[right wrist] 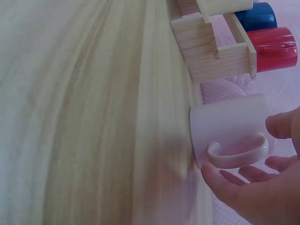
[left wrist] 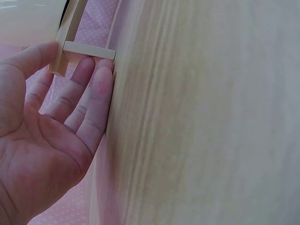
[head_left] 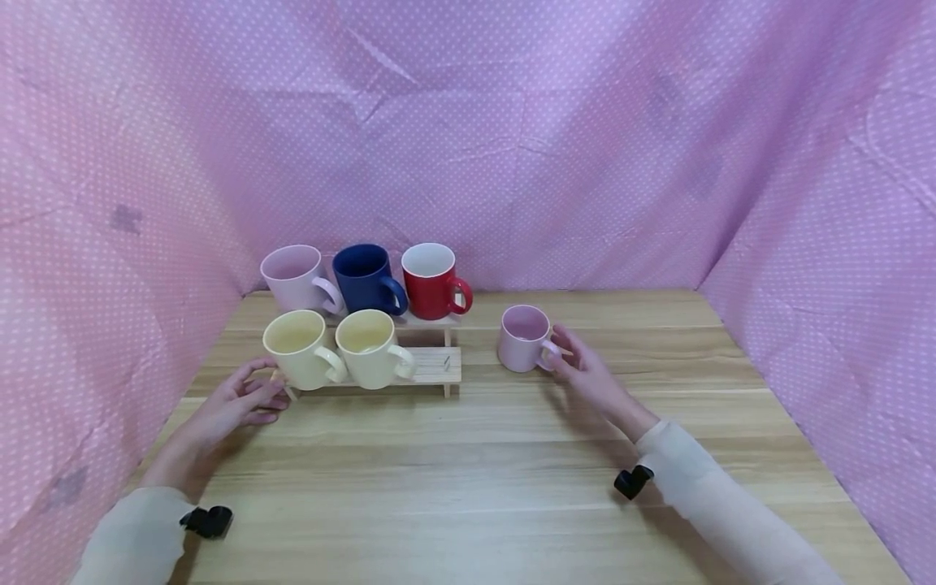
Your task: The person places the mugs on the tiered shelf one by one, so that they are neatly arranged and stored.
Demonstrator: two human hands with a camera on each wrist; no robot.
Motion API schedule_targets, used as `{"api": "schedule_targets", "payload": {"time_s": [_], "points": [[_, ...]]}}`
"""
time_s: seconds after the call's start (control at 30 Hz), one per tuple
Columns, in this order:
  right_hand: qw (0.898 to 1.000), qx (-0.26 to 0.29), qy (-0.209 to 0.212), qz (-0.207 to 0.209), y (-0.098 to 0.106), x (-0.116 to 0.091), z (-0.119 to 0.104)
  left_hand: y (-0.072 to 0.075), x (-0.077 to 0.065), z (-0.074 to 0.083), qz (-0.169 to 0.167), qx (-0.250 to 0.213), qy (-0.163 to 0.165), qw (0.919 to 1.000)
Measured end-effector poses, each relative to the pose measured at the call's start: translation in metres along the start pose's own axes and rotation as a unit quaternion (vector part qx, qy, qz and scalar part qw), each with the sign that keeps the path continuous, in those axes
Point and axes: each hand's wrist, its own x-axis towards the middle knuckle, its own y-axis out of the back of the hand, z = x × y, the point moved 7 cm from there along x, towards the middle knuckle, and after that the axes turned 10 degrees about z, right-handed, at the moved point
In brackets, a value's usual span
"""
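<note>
A pink mug point(head_left: 523, 341) stands upright on the table, its handle toward my right hand point(head_left: 581, 375). That hand is beside the handle point(right wrist: 238, 159), fingers spread and loosely bent; the thumb stands apart from the mug in the right wrist view. At the left end of a two-tier wooden rack point(head_left: 439, 366), my left hand point(head_left: 237, 398) holds the lower tier's edge between thumb and fingers. Two cream mugs point(head_left: 304, 357) stand on that lower tier. Above them are a light pink mug point(head_left: 292, 280), a navy mug point(head_left: 363, 276) and a red mug point(head_left: 428, 284) with a white inside.
The wooden tabletop point(head_left: 409, 487) runs beneath everything. A pink cloth with white dots point(head_left: 512, 146) hangs behind and along both sides. The right end of the lower tier shows bare wood beside the cream mugs.
</note>
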Motion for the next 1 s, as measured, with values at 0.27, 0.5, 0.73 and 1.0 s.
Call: {"api": "schedule_targets", "payload": {"time_s": [0.27, 0.5, 0.73, 1.0], "points": [[0.999, 0.030, -0.024, -0.012, -0.006, 0.002, 0.007, 0.001, -0.002, 0.000, -0.003, 0.000, 0.003, 1.0000], [0.997, 0.012, -0.070, 0.003, -0.004, 0.004, 0.009, 0.000, 0.000, 0.001, -0.003, 0.000, 0.000, 1.0000], [0.994, -0.008, -0.110, 0.004, -0.004, 0.004, 0.015, -0.002, 0.000, -0.004, -0.008, 0.005, 0.007, 0.9999], [0.994, -0.001, -0.103, -0.024, -0.005, 0.009, 0.013, 0.001, 0.002, -0.003, -0.004, 0.003, -0.004, 1.0000]]}}
